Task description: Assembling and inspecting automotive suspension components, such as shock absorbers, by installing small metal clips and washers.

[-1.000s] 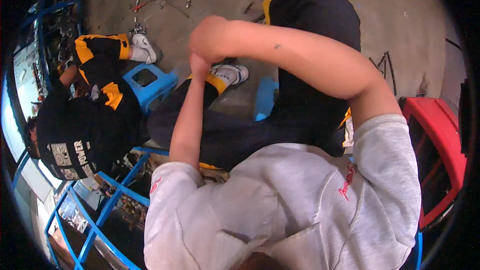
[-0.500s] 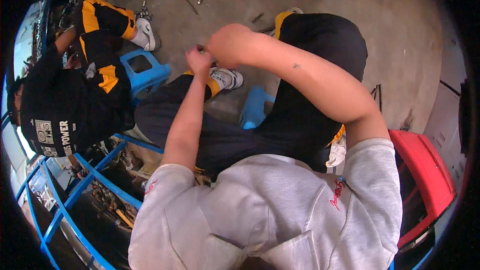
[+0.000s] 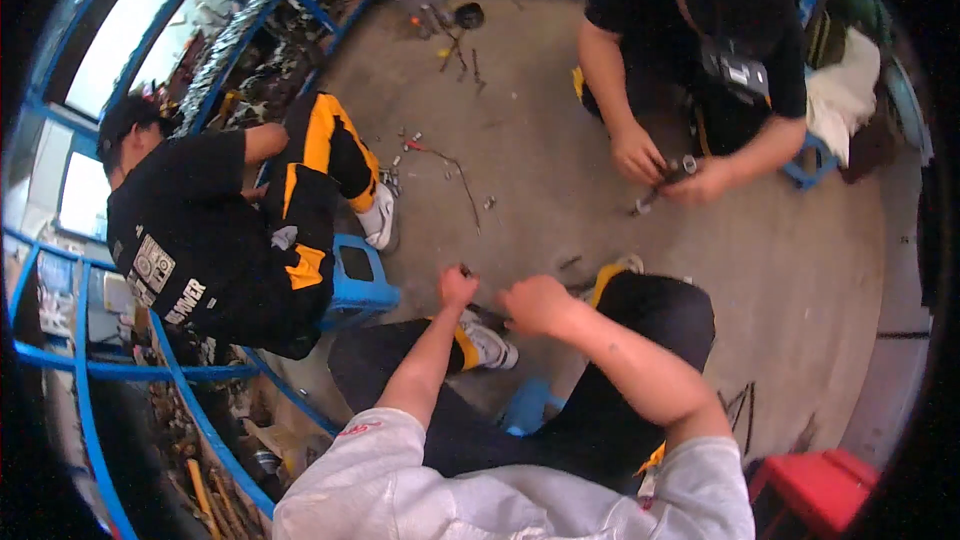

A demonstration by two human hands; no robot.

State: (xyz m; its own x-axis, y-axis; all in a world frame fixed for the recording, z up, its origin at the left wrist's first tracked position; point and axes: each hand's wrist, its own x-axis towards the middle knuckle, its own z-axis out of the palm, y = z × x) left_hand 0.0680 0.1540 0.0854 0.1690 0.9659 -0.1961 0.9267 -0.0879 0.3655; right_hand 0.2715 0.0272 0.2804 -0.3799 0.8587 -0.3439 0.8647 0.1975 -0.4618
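My left hand (image 3: pixel 458 287) is closed in a fist over the floor, above a white shoe (image 3: pixel 488 345) on my foot. A small dark tip shows at the top of its fingers, too small to name. Just to its right my right hand (image 3: pixel 537 306) is also closed, with a gap between the two. Dark shapes show between and below the hands. I cannot tell whether they are a held part or something behind. The right palm and fingertips are hidden.
At left a person in black (image 3: pixel 200 220) sits by a blue stool (image 3: pixel 362 275). Across from me another person's hands (image 3: pixel 665 175) hold a dark metal part. A thin rod (image 3: pixel 465 185) and small metal pieces lie on the floor. A red object (image 3: pixel 820 488) stands at lower right.
My view has tilted up, bringing the person opposite into sight. My hands, close together before, are now a little apart.
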